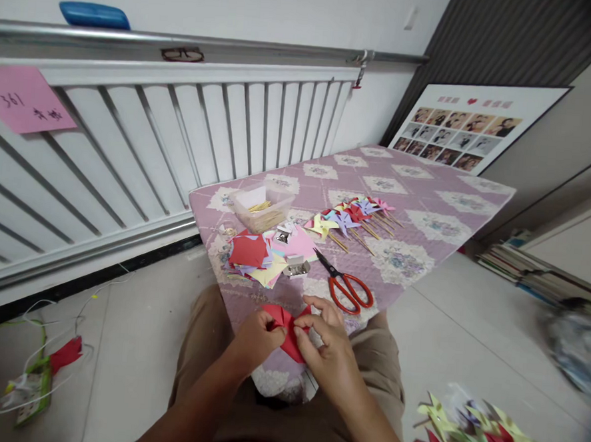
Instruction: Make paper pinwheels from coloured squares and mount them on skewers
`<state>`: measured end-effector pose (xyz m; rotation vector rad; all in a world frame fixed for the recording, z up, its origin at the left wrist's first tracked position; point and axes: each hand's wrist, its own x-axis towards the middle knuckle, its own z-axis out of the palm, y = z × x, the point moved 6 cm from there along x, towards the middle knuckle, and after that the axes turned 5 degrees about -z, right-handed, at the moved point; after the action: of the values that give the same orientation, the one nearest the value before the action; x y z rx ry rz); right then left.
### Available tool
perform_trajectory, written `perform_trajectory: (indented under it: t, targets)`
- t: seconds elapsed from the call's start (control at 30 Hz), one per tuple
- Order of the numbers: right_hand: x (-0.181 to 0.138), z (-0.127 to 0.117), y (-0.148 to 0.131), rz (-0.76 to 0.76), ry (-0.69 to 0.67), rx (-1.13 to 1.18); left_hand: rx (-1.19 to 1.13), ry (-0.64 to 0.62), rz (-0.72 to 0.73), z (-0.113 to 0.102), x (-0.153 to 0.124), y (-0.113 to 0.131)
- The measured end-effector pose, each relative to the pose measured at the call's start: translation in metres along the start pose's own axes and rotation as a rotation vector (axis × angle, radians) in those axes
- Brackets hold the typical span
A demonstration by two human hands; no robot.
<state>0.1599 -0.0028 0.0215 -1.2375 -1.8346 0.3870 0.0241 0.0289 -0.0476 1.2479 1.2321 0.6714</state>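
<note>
A partly folded piece of red paper (292, 344) is held over the near edge of the cloth-covered table. My left hand (259, 339) pinches its left side. My right hand (326, 335) grips the right side between thumb and fingers. Just beyond lie scissors with red handles (348, 292), their blades pointing away to the left. To the left is a pile of coloured paper squares (249, 251), red on top. Two small metallic-looking boxes, a nearer box (296, 268) and a farther box (283, 232), rest by the pile.
A clear plastic tub (261, 209) holds thin sticks. Finished paper pinwheels (348, 219) on sticks lie mid-table; more pinwheels (472, 435) are heaped at lower right. A white radiator (241, 124) stands along the left. Cables and a power strip (35, 392) lie on the floor.
</note>
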Motion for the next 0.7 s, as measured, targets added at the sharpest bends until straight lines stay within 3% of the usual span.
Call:
perform_trajectory:
  t: [0.27,0.7]
  targets:
    - [-0.002,0.01,0.002,-0.006,-0.033,-0.047,0.137,0.026,0.018,0.003,-0.014,0.024]
    - [0.0,0.01,0.001,-0.031,-0.016,-0.07,0.204,0.121,0.041,0.002,-0.015,0.024]
